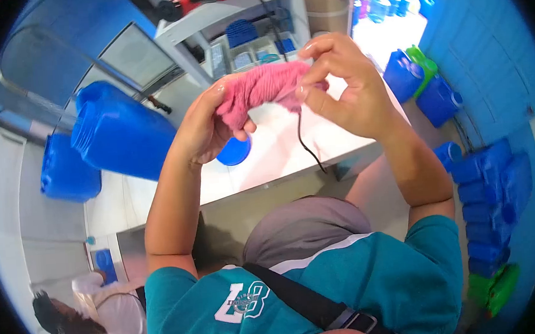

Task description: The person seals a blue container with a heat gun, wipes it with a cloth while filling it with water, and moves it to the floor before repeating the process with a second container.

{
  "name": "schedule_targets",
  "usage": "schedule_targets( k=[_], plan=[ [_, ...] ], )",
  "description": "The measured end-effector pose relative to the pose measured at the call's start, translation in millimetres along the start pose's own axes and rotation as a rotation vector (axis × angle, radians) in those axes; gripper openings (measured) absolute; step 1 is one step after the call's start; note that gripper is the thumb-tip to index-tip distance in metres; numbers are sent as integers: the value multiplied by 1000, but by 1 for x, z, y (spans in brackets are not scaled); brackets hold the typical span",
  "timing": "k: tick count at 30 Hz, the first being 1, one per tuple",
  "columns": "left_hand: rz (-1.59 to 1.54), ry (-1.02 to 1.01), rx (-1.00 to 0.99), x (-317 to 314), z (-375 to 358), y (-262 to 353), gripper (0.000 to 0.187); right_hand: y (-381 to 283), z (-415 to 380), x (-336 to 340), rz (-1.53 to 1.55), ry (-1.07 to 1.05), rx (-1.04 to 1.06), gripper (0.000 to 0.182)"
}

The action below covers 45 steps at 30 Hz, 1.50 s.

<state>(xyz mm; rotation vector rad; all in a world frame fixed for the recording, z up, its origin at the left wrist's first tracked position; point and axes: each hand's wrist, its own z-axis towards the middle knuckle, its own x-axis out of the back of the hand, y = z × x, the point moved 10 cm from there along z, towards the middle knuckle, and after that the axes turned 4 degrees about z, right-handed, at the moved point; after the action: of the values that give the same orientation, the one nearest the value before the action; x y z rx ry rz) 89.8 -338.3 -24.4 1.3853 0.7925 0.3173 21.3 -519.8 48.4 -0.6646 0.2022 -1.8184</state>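
Pink knitted cloth [262, 90] spans 9-to-3 o'clock between both hands, left hand [206, 128] gripping one end, right hand [345, 87] pinching the other.

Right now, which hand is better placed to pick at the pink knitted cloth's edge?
Probably the right hand: its fingertips already pinch the pink knitted cloth at its edge. The left hand is wrapped around the bunched end, anchoring it.
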Motion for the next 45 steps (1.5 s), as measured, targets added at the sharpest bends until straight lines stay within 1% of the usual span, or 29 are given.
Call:
schedule_targets(
  k=[1, 3, 4, 7, 9, 11, 14, 15, 17, 18, 19, 20, 22, 23, 25, 27, 28, 30, 31, 33, 34, 35, 37, 38, 39, 41, 42, 44, 45],
  plan=[
    [6, 29, -23, 3, -9, 4, 47, -3, 12, -13, 23, -16, 25, 8],
    [421, 463, -309, 34, -38, 42, 45, -9, 33, -45, 240, -119, 37, 8],
    [427, 494, -323, 35, -49, 46, 45, -5, 44, -61, 300, -178, -45, 6],
    [1103, 619, -762, -6, -104, 94, 28, -23, 77, -100, 394, -259, -50, 14],
    [1164, 734, -552, -18, -104, 81, 25, -41, 87, -122, 433, -350, 9, 13],
    [1062, 815, -480, -4, -119, 80, 21, -41, 93, -137, 498, -442, -204, 11],
    [600, 659, -320, 8, -124, 65, 19, -43, 102, -155, 485, -402, -67, 14],
    [596, 678, -320, 12, -129, 64, 19, -48, 104, -156, 548, -356, 18, 15],
    [393, 626, -301, 21, -134, 56, 21, -51, 106, -163, 580, -407, -7, 20],
    [436, 773, -349, 25, -142, 59, 22, -47, 106, -166, 557, -434, -71, 25],
    [440, 786, -354, 22, -146, 61, 22, -42, 104, -168, 533, -459, -133, 30],
    [558, 896, -465, 17, -159, 75, 19, -41, 102, -167, 541, -465, -122, 30],
    [890, 1101, -676, -3, -186, 95, 16, -34, 80, -185, 517, -715, -163, 30],
    [893, 1110, -675, -2, -193, 94, 16, -31, 67, -195, 526, -801, -66, 29],
    [1015, 1105, -854, -16, -213, 105, 16, -31, 42, -212, 561, -883, 137, 34],
    [1075, 1099, -774, -19, -206, 108, 17, -17, 15, -224, 789, -1179, -113, 40],
    [1073, 1110, -747, -11, -203, 110, 16, -10, 9, -222, 796, -1181, -109, 40],
    [1111, 1153, -741, 10, -197, 122, 15, -2, -9, -224, 1447, -1256, -427, 45],
    [1114, 1158, -728, 22, -190, 125, 15, 7, -17, -239, 1459, -1258, -430, 45],
    [858, 1157, -627, 56, -175, 115, 16, 43, -35, -286, 2175, -862, -1091, 48],
    [895, 1153, -555, 71, -170, 106, 16, 53, -56, -308, 2170, -716, -1168, 57],
    [938, 1144, -491, 88, -165, 100, 16, 38, -60, -312, 2173, -723, -1155, 57],
    [1263, 1102, -308, 97, -162, 97, 19, 19, -34, -300, 1805, -564, -663, 63],
    [1507, 1122, -412, 92, -172, 110, 21, 28, -34, -300, 1628, -431, -935, 61],
    [1749, 1125, -517, 88, -186, 119, 24, 32, -28, -312, 1635, -425, -938, 61],
    [1558, 1317, -737, 136, -251, 141, 31, 38, 18, -310, 2168, -162, -605, 61],
    [1394, 1389, -817, 165, -278, 161, 34, 45, 31, -325, 2161, -154, -606, 61],
    [1086, 1473, -847, 230, -312, 190, 41, 66, 64, -318, 1561, 105, -231, 53],
    [953, 1483, -813, 264, -316, 200, 46, 71, 79, -337, 1550, 108, -238, 53]
  ],
)
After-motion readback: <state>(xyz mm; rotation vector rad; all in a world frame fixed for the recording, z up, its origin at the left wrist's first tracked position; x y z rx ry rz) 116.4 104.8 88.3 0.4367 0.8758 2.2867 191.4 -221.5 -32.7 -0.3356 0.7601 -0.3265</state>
